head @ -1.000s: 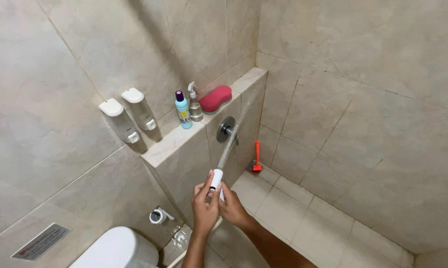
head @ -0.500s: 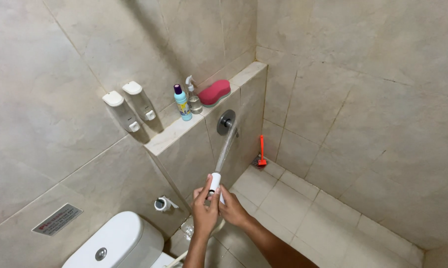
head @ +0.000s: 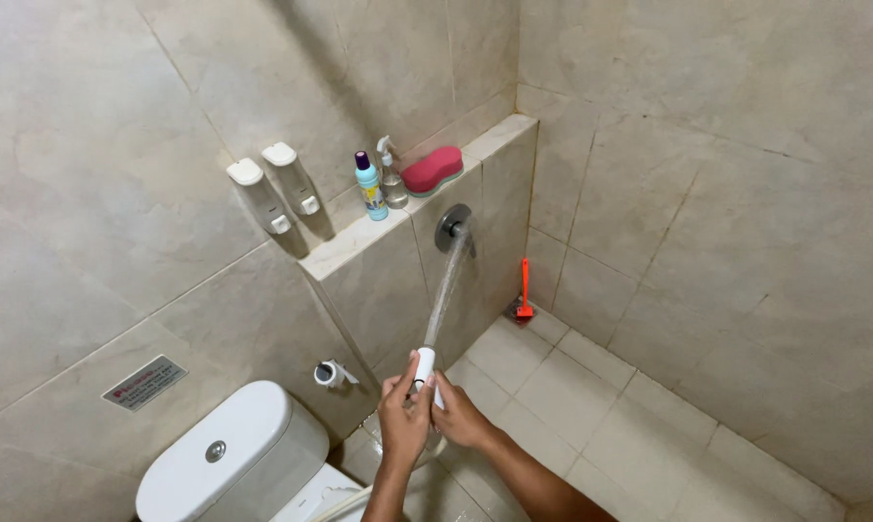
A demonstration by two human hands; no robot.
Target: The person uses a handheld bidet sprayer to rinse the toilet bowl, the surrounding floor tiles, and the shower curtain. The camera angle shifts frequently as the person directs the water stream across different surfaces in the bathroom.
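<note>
Both my hands grip a white hand-held sprayer point(head: 423, 368) low in the middle of the view. My left hand point(head: 403, 425) wraps its handle from the left. My right hand point(head: 464, 418) holds it from the right. A jet of water point(head: 445, 290) shoots from the sprayer up to the round metal wall fitting point(head: 453, 228) on the tiled ledge front. A white hose point(head: 335, 503) runs down from my hands toward the toilet.
A white toilet cistern point(head: 229, 454) sits at bottom left, with a wall holder point(head: 329, 373) beside it. The ledge point(head: 359, 240) carries a blue bottle point(head: 370, 188), a clear spray bottle point(head: 390, 175) and a pink sponge point(head: 433, 169). Two wall dispensers point(head: 274, 191) hang above. An orange brush point(head: 524, 288) stands in the corner.
The view has shifted, so the toilet cistern shows more fully at bottom left. My hands keep the sprayer aimed at the wall fitting, and the water keeps flowing.
</note>
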